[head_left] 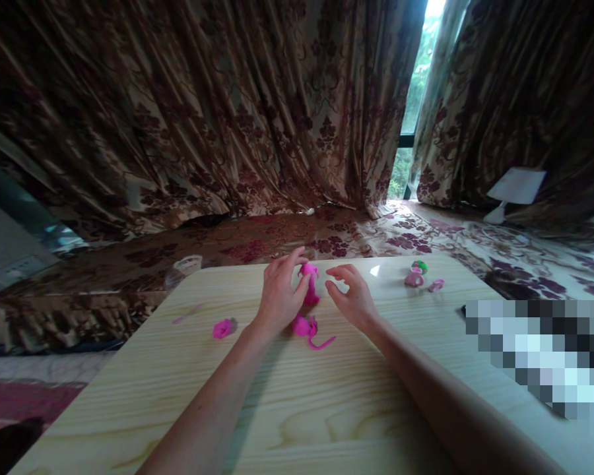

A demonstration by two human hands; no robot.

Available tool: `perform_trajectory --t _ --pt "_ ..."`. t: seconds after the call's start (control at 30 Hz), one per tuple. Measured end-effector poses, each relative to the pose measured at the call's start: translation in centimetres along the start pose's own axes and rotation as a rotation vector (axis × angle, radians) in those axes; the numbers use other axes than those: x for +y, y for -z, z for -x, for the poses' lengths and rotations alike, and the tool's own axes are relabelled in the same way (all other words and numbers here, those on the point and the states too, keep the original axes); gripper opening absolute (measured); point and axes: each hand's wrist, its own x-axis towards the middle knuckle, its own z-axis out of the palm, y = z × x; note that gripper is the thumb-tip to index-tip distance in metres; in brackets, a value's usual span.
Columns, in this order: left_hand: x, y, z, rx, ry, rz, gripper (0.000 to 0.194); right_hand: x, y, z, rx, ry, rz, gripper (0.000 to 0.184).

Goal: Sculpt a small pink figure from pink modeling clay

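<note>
In the head view, a bright pink figure (pixel 311 287) stands upright on the pale worktop (pixel 287 409), between the two hands and closer to the left hand (pixel 283 290). The left hand is at the figure's left side, thumb and fingers parted in a narrow curve beside its upper part; whether the skin touches it I cannot tell. The right hand (pixel 350 294) is just to the right of the figure, apart from it, thumb and fingers loosely curved with a gap between them and nothing held. On the near side of the figure lie a rounded pink lump (pixel 301 326) and a thin, curling pink strand (pixel 323 345). Left of the left hand sits a crumpled pink piece (pixel 222 328); farther right, near the far edge, are a green piece (pixel 419 266), a paler pink lump (pixel 414 278) and a small pink scrap (pixel 436 285). The pink pieces look matt, smooth and soft, while the worktop shows a light wood grain and rounded far corners. Behind it, floral cloth and heavy patterned curtains (pixel 257 119) hang in folds. The left hand hides part of the figure's side, its finer details are too small to read, and a pixelated patch covers the right edge.
</note>
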Motion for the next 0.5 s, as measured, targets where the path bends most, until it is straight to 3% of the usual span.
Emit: perform_trajectory --t 0.33,0.5 --pt "0.61 -0.17 0.32 -0.027 0.022 0.018 0.052 0.24 -0.30 0.52 -0.086 -0.054 0.019 0.020" --pt "0.63 0.55 0.21 0.044 0.087 0.117 0.052 0.61 -0.24 0.52 -0.110 -0.084 0.019 0.020"
